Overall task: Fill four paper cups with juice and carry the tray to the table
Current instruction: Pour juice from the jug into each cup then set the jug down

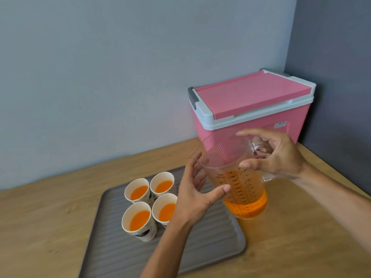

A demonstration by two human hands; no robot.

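**Pouring finished: four cups filled, jug in hand**

Holding item: clear measuring jug [239, 185], right of centre, roughly a quarter full of orange juice, upright, raised over the tray's right edge. Right hand [279, 155] curled about its handle side and rim; whether the fingers fully clench the handle is hard to tell. Left hand [194, 195] spread against the jug's near wall, steadying, not closed.

Item: four paper cups [149, 203], lower centre, clustered and touching, each showing juice.

Item: grey ribbed tray [216, 237], on the wooden counter [50, 227], cups toward its left end.

Item: pink cooler [251, 105], upper right, lid shut.

Risks, as judged: a loose hold could tilt the jug and splash the tray; the left forearm passes just beside the nearest cups and might knock them; cups grouped off-centre could unbalance the tray when lifted.
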